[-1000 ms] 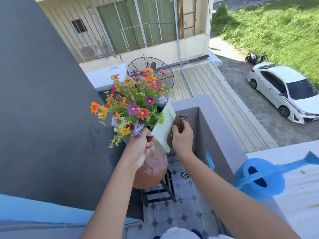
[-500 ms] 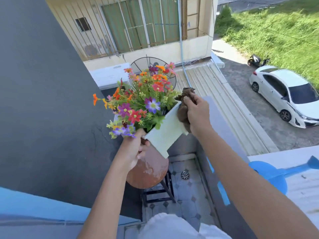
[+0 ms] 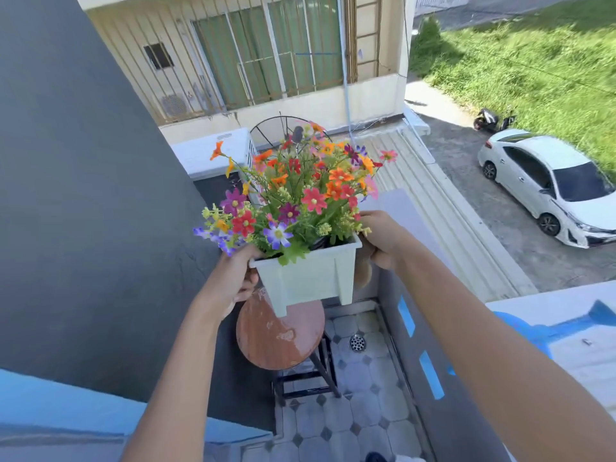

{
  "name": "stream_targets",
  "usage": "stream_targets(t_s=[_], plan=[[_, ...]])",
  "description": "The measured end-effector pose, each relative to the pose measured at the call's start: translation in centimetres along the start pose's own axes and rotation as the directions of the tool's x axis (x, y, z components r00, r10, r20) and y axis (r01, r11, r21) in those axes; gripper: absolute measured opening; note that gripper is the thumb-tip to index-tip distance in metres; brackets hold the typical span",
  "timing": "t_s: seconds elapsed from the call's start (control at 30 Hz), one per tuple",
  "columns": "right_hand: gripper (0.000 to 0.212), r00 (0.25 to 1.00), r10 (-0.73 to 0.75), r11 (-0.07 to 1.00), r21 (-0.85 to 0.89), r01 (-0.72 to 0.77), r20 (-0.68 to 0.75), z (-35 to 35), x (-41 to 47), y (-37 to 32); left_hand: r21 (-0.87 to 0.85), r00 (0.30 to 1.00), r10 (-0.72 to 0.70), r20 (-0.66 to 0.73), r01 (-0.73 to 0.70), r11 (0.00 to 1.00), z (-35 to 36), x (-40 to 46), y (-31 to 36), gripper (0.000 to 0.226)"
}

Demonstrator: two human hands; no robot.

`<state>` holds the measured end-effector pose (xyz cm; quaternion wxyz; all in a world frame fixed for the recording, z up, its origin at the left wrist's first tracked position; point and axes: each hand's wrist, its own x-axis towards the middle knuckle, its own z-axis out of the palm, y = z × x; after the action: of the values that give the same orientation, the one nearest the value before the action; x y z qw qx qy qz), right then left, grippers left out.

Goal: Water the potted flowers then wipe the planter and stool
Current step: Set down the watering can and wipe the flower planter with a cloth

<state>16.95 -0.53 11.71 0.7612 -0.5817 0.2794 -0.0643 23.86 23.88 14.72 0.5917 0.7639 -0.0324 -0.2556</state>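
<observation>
The pale green planter [image 3: 308,278], square and tapered with corner legs, brims with multicoloured flowers [image 3: 300,198]. It hangs upright above the round wooden stool [image 3: 280,335], mouth up. The left hand [image 3: 233,278] grips its left rim; the right hand [image 3: 383,238] clutches a brown cloth [image 3: 363,275] against its right side.

I see the planter [image 3: 308,278] held above the stool [image 3: 280,331], with the flowers [image 3: 293,195] in it. My left hand [image 3: 233,281] is at the planter's 9 o'clock, my right hand [image 3: 383,238] at its 3 o'clock, with a cloth [image 3: 363,271] between that hand and the planter's wall. The floor drain [image 3: 357,342] lies at the stool's 3 o'clock. The car [image 3: 550,185] is far off at 2 o'clock.
</observation>
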Motion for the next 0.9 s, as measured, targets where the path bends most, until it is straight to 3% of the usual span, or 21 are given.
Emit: stream_targets(t_s=[0.13,0.23,0.3,0.37,0.5,0.7,0.8,0.9], plan=[[0.009,0.990,0.014,0.994,0.112,0.002,-0.141,1.1,-0.6,0.2,-0.122,1.000,0.000,-0.020,-0.003,0.993,0.5,0.3,0.1,0.029],[0.015,0.962,0.020,0.940,0.333,0.075,-0.273,2.3,-0.8,0.7,-0.325,0.981,0.020,-0.192,-0.083,0.942,1.2,0.9,0.2,0.024],[0.025,0.936,0.019,0.895,0.424,0.141,-0.352,3.2,-1.0,1.2,-0.335,0.946,-0.002,-0.325,-0.113,0.935,2.0,0.9,-0.4,0.023],[0.033,0.908,-0.008,0.867,0.450,0.215,-0.418,4.1,-1.3,1.6,-0.264,0.944,-0.017,-0.330,-0.075,0.962,3.5,0.3,-1.4,0.025],[0.033,0.843,-0.083,0.909,0.306,0.282,-0.531,5.4,-1.7,2.6,-0.050,0.990,0.038,-0.134,-0.045,0.998,7.3,-0.7,-1.5,0.034],[0.025,0.843,-0.125,0.939,0.213,0.271,-0.523,6.4,-3.2,4.5,0.228,0.957,0.152,-0.247,-0.095,0.969,9.1,0.2,-1.6,0.040],[0.026,0.846,-0.139,0.953,0.161,0.255,-0.515,6.5,-4.1,5.2,0.231,0.984,0.078,-0.162,-0.039,0.972,9.1,0.0,-2.8,0.038],[0.024,0.845,-0.202,0.951,0.107,0.290,-0.495,6.6,-4.5,5.3,0.115,0.993,-0.049,-0.104,0.061,0.992,8.9,-0.1,-2.7,0.033]])
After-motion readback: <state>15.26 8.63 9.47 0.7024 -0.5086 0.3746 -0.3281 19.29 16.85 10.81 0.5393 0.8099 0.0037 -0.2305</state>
